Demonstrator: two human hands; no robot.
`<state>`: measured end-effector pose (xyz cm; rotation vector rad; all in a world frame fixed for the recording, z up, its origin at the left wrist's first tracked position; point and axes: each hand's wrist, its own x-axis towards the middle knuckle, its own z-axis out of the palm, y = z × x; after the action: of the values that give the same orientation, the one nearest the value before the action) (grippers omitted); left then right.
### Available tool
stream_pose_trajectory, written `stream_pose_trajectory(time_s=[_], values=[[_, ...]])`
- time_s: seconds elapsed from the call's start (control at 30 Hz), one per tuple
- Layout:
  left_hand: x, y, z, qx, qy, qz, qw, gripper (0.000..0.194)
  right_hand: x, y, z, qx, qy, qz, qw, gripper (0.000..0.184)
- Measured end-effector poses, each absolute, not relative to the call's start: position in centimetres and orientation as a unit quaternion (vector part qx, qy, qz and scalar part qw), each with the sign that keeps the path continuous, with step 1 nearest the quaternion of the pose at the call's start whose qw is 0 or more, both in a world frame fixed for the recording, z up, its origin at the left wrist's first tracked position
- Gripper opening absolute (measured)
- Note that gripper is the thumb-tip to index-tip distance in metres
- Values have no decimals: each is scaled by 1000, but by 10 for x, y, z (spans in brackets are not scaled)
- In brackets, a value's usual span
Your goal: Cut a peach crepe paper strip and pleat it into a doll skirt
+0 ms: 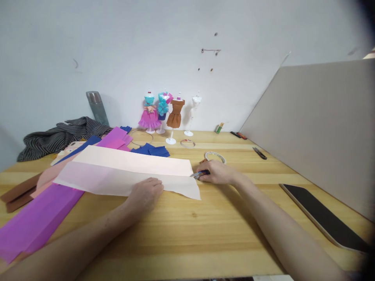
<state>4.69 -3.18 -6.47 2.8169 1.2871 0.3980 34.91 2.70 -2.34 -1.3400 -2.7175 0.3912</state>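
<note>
Pale wall stands behind a light, striped-grain wooden tabletop in the head view. Across the middle lies a long sheet of white and cream paper, divided lengthwise by a line; whether it is a fold or a cut, I cannot tell. The left hand rests on the paper's near edge, fingers together and gripping nothing visible. At the paper's right end, the right hand is closed around the handles of dark-handled metal scissors, whose blades point left and reach the dividing line. Just behind that hand is a white roll of tape. Purple crepe paper and brown crepe paper lie to the left, with pieces of blue crepe paper beyond the sheet. Near the wall stand 4 miniature dress forms, 3 in colourful outfits and 1 white. To the right lies a black-screened phone or tablet.
</note>
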Motion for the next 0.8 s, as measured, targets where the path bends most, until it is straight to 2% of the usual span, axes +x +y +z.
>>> stream_pose_trajectory(time_s=[0.5, 0.6, 0.77, 0.8], values=[[46, -32, -63, 880, 453, 144, 10, 32, 340, 23, -27, -448, -885, 126, 19, 5], [43, -29, -65, 871, 465, 155, -7, 30, 342, 21, -23, -472, -871, 139, 15, 17], [42, -24, -69, 869, 471, 150, -31, 29, 354, 22, -14, -472, -864, 171, 42, 7], [43, -24, -69, 869, 471, 146, -36, 29, 354, 21, -12, -471, -862, 182, 54, 9]])
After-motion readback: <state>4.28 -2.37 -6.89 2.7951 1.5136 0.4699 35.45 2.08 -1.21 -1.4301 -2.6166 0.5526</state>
